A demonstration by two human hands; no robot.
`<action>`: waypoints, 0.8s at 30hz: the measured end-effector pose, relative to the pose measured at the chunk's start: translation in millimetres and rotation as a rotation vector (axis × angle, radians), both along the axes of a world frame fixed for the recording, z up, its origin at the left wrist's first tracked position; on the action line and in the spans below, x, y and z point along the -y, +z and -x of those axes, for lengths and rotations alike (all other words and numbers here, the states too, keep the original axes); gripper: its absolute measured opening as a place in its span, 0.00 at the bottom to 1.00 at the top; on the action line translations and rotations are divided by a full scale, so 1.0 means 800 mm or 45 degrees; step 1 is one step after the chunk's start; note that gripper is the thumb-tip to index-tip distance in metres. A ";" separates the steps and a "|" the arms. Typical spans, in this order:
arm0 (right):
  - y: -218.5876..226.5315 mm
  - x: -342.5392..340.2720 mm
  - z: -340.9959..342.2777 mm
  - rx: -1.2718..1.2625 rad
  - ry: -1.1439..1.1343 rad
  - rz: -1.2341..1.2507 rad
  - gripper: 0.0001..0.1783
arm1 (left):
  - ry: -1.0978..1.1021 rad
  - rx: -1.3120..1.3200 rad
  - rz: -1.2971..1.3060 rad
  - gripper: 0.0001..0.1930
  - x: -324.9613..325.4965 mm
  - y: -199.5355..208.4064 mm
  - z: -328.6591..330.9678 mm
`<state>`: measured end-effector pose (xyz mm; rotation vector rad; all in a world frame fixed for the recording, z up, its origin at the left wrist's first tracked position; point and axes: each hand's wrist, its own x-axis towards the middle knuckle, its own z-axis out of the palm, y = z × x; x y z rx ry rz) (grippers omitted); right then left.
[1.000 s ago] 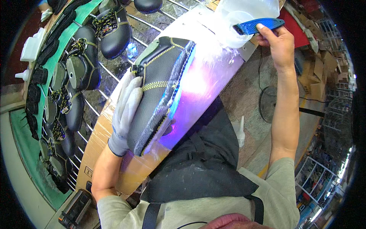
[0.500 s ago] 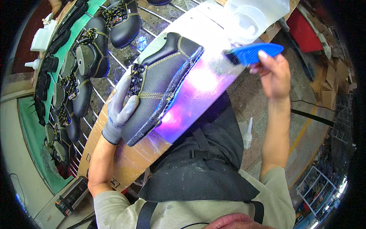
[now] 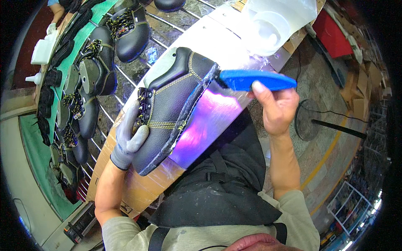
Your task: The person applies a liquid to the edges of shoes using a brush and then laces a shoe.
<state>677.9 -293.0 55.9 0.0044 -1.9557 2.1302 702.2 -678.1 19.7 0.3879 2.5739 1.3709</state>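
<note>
A black leather shoe upper (image 3: 171,100) with yellow stitching lies on its side, its bottom edge turned to the right. My left hand (image 3: 127,134), in a grey glove, grips it by the laced front, thumb across the leather. Bare, my right hand (image 3: 277,104) pinches a blue-handled brush (image 3: 257,79). The brush's dark bristle end touches or nearly touches the heel end of the bottom edge. Violet light falls on the metal-topped board (image 3: 205,125) beneath the shoe.
A translucent tub (image 3: 268,31) stands at the board's far end. Several black shoes (image 3: 132,37) sit on a metal rack to the left, beside dark soles (image 3: 63,52) on a green strip. A white bottle (image 3: 44,48) lies farther left. Another person's arm (image 3: 56,12) shows at the upper left.
My right hand has brought the brush left and down from over the board to the shoe's heel edge. The shoe and my left hand have shifted slightly left and nearer.
</note>
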 end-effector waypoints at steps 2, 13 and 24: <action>-0.001 -0.001 0.011 0.014 0.013 0.090 0.11 | -0.018 -0.055 0.065 0.43 -0.003 0.003 0.001; 0.022 0.019 -0.008 -0.625 0.128 -0.680 0.11 | -0.073 -0.172 0.095 0.42 -0.007 0.017 0.006; 0.034 0.037 -0.018 -0.669 0.153 -0.703 0.12 | -0.077 -0.174 0.068 0.42 -0.012 0.031 0.005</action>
